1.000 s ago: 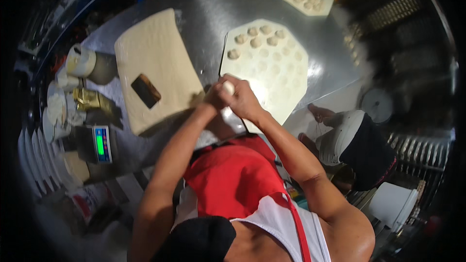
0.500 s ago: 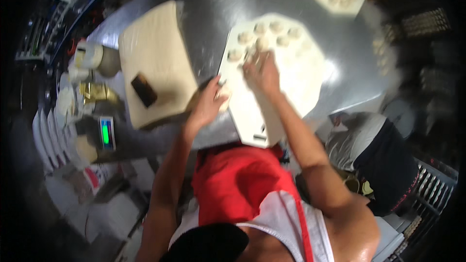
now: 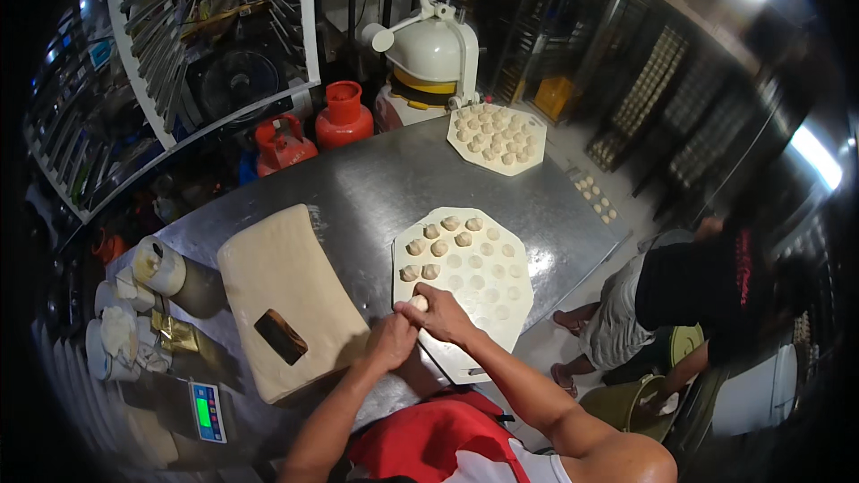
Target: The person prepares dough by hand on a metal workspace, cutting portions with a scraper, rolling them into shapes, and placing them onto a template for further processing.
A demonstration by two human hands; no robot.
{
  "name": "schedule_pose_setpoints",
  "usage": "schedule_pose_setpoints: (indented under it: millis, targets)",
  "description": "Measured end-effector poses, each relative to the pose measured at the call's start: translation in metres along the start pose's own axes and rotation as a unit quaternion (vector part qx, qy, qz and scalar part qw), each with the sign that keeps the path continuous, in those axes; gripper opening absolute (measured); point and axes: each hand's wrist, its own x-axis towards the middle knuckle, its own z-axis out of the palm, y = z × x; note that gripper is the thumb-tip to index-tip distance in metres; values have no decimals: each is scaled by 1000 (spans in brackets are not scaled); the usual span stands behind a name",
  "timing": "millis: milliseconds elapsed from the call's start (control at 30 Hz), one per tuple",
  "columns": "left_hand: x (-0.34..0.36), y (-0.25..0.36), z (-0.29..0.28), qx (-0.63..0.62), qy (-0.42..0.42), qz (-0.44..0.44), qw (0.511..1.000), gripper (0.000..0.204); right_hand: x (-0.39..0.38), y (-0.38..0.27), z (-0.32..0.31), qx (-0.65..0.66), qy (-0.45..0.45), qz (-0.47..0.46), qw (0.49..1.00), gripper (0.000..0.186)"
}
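Observation:
My left hand (image 3: pixel 393 342) and my right hand (image 3: pixel 445 315) meet at the near left edge of a white octagonal board (image 3: pixel 501 340). A small ball of dough (image 3: pixel 419 302) shows between them, with the fingers of my right hand closed round it. My left hand is closed against it from below, and its fingers are mostly hidden. Several gathered lumps of dough (image 3: pixel 450 224) sit in the board's far left part, while round hollows show across its right side. On my left lies a thick sheet of dough (image 3: pixel 286 277) with a dark scraper (image 3: pixel 280 336) on top.
A steel table (image 3: pixel 358 179) carries everything, including a second board (image 3: pixel 461 156) of dough lumps at its far end. Tubs (image 3: pixel 159 266) and a digital scale (image 3: pixel 208 411) line the left. Beyond stand red gas cylinders (image 3: pixel 344 116) and a white mixer (image 3: pixel 429 49). A person (image 3: pixel 689 295) bends over buckets at right.
My right hand has drawn back from the dough lumps on the board to the near left edge, joining my left hand round a dough ball. The view has tilted up.

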Motion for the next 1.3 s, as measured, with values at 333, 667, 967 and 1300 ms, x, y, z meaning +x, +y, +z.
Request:
schedule_pose_setpoints:
  millis: [333, 667, 967, 1300]
  targets:
    - [27, -69, 27, 20, 136, 318, 938, 24, -23, -29, 44, 20, -76, -214, 974, 29]
    - [-58, -88, 51, -186, -5, -354, 916, 35, 113, 180, -47, -144, 78, 58, 985, 30]
    - [-207, -109, 21, -143, 288, -470, 822, 21, 97, 42, 84, 93, -133, -113, 980, 21]
    - [-256, -243, -60, -61, 430, -464, 772, 40, 98, -56, 305, -175, -158, -238, 942, 71]
